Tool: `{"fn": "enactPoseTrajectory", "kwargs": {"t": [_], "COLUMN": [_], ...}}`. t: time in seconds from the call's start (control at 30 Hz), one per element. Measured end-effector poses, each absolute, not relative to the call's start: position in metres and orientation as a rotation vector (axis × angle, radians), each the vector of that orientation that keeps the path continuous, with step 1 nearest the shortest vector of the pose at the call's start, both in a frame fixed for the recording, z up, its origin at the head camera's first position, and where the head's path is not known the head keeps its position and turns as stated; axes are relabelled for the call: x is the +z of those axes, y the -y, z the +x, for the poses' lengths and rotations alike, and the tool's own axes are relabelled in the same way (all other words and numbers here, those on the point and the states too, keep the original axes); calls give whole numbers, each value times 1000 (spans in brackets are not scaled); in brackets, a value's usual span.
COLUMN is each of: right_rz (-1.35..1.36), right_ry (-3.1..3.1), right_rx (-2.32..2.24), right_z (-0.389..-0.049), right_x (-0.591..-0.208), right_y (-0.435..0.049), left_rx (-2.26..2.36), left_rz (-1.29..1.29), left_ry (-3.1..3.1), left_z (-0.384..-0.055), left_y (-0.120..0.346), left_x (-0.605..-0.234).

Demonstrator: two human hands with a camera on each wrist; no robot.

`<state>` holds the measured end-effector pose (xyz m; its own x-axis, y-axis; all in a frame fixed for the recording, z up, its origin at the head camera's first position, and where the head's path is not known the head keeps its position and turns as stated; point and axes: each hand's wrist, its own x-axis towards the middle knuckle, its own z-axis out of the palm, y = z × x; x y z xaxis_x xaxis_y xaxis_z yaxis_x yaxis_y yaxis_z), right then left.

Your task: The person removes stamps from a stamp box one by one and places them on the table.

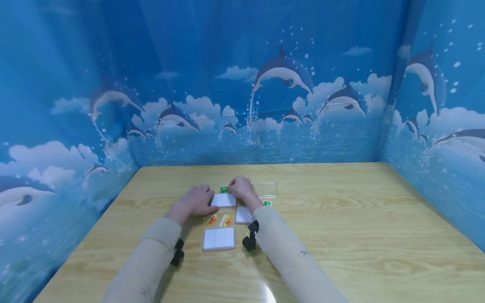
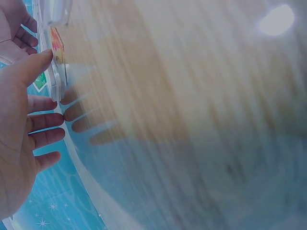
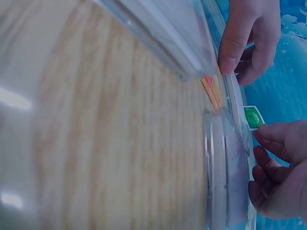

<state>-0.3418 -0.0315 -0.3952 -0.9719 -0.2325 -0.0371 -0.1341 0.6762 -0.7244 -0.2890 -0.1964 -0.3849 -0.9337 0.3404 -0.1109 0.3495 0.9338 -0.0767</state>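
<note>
Small green stamp (image 3: pixel 253 118) has its corner pinched between thumb and finger of my right hand (image 1: pixel 241 187); in the head view the stamp (image 1: pixel 224 189) lies just behind a white-topped clear case (image 1: pixel 223 200). My left hand (image 1: pixel 198 199) rests at the left end of that case, fingers loosely extended and thumb by its front corner. Two orange-and-yellow stamps (image 1: pixel 226 220) lie in front of the case. A second case (image 1: pixel 243 215) sits to the right, partly under my right wrist. Another green stamp (image 1: pixel 267 203) shows past the right forearm.
A third white-topped case (image 1: pixel 218 239) lies nearest me, between the forearms. An empty-looking clear tray or lid (image 1: pixel 266 190) lies behind, right of my right hand. Wooden table (image 1: pixel 360 219) spreads around, bounded by a blue dolphin-print curtain (image 1: pixel 227 139).
</note>
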Motion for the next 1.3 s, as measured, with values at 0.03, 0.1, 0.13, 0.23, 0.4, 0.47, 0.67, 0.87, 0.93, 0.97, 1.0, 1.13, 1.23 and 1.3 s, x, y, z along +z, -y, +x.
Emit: {"fn": "enactPoseTrajectory", "kwargs": {"t": [0.03, 0.1, 0.13, 0.23, 0.4, 0.47, 0.67, 0.87, 0.93, 0.97, 1.0, 1.13, 1.23, 1.3], "right_rz": [-306, -309, -315, -344, -412, -437, -487, -543, -559, -567, -574, -604, -650, -699], "right_ry": [-2755, -2745, -2743, -2736, -2759, -2757, -2712, -2726, -2736, -2744, -2752, -2788, -2819, -2839], "right_rx": [-1178, -1180, -1177, -1159, -1098, -1081, -1065, -1031, -1007, -996, -985, -944, -897, -870], "right_z": [-342, -342, -343, -344, -348, -350, -355, -354, -355, -355, -356, -359, -361, -362], "right_x": [-395, -395, -395, -394, -391, -391, -389, -382, -381, -381, -381, -382, -384, -385], "right_y": [31, 29, 28, 23, 14, 11, -3, -18, -23, -26, -29, -40, -48, -53], "left_rx": [-146, -143, -142, -140, -124, -121, -118, -66, -46, -41, -41, -36, -19, -18], "left_rz": [534, 534, 534, 530, 519, 511, 478, 468, 478, 480, 482, 492, 496, 505], "left_ry": [-2994, -2994, -2994, -2994, -2991, -2986, -2981, -2972, -2972, -2974, -2977, -2985, -2997, -3018], "left_z": [-289, -289, -289, -289, -289, -289, -290, -290, -290, -290, -290, -294, -299, -301], "left_y": [196, 195, 195, 195, 193, 193, 195, 198, 198, 198, 197, 194, 189, 185], "left_x": [-385, -386, -386, -387, -386, -386, -386, -382, -379, -377, -375, -369, -366, -365]}}
